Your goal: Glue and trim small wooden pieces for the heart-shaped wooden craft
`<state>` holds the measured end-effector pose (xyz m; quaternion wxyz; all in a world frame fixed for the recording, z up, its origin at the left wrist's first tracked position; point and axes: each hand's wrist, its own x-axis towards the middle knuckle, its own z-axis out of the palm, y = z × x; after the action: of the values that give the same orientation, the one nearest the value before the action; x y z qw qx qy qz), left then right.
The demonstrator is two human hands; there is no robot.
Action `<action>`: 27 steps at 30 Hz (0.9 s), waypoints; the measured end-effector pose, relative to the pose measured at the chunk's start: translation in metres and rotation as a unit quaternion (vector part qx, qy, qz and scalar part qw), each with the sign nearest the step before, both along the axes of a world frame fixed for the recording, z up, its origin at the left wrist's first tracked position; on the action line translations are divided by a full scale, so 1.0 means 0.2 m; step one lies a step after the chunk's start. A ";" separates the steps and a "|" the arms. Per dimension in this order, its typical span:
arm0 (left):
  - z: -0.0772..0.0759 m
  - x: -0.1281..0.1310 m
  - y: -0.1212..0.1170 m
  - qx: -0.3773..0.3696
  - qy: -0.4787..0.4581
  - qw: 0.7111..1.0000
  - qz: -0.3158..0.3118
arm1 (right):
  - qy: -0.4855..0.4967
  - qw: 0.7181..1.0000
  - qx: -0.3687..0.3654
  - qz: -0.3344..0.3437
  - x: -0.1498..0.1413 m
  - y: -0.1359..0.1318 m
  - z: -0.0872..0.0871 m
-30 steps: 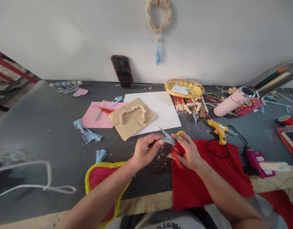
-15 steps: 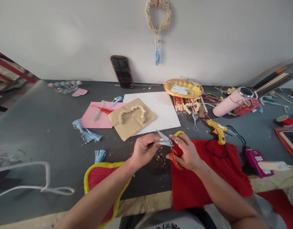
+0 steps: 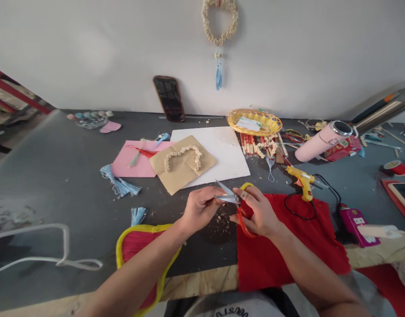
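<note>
My right hand (image 3: 260, 211) grips scissors (image 3: 244, 222) with red and yellow handles, their blades parted and pointing left. At the blades, my left hand (image 3: 200, 208) is pinched closed; whatever its fingertips hold is too small to make out. Tan crumbs (image 3: 224, 224) lie on the table under the scissors. Beyond my hands, a beaded-looking cream arch (image 3: 182, 153) rests on a piece of brown paper (image 3: 174, 180), which overlaps a white sheet (image 3: 222, 152) and a pink sheet (image 3: 123, 160).
Red cloth (image 3: 288, 251) lies under my right forearm. A yellow glue gun (image 3: 300, 180), a pink flask (image 3: 318, 145), a yellow basket (image 3: 233, 123) and a purple power box (image 3: 351, 220) stand rightward. Blue tassels (image 3: 121, 185) lie left. A phone (image 3: 169, 99) leans on the wall.
Almost nothing differs. The scissors' blades stay parted near my left fingertips, and the whole view has shifted very slightly.
</note>
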<state>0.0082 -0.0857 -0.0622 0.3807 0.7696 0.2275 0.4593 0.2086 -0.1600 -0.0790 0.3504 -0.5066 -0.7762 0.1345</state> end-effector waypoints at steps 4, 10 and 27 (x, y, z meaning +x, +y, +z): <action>0.01 0.00 0.00 -0.011 0.019 1.000 0.009 | 0.011 1.000 -0.002 -0.004 -0.01 0.00 0.00; 0.05 0.00 -0.01 -0.036 0.038 0.999 0.008 | 0.058 0.998 -0.017 -0.008 -0.02 -0.01 -0.04; 0.01 0.00 -0.04 -0.204 0.033 0.978 0.026 | -0.038 0.998 -0.001 -0.042 -0.01 0.01 -0.01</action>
<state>0.0090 -0.0940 -0.0607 0.5096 0.6844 0.3489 0.3874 0.2063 -0.1582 -0.0813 0.3259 -0.5435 -0.7670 0.1012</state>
